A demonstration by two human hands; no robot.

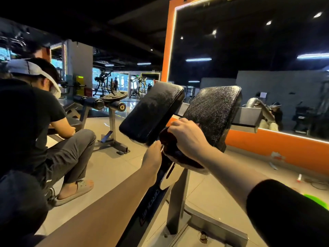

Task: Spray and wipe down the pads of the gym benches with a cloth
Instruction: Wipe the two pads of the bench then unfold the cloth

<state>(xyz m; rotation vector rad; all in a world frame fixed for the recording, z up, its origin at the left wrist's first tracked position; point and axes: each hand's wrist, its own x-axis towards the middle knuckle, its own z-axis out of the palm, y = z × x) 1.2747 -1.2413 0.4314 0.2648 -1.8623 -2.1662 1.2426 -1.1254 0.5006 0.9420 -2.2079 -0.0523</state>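
Two black pads stand tilted side by side on one steel frame [178,198] in front of a mirror [249,50] with an orange surround. The left pad [151,111] looks dull and streaked, the right pad [211,111] glossy and crinkled. Between and below them sits a smaller seat pad [178,155], black on top with a pale underside.

The right hand [187,138] reaches in from the lower right, fingers curled down over the top of the seat pad and against the lower edge of the right pad; whether a cloth lies under the palm cannot be told. The left hand [154,155] comes up from the lower left, its fingers bent and pinching something pale at the left rim of the seat pad, just under the left pad's lower corner; what it pinches is too small to name. A black sleeve [288,214] covers the right forearm.

To the left a second person [41,122] in a cap, dark shirt and sandals crouches over another bench [110,111] with roller pads. A green object [315,198] shows at the right edge beside the sleeve, mostly hidden. Small bits of litter lie on the tiled floor [114,168] by the orange wall base
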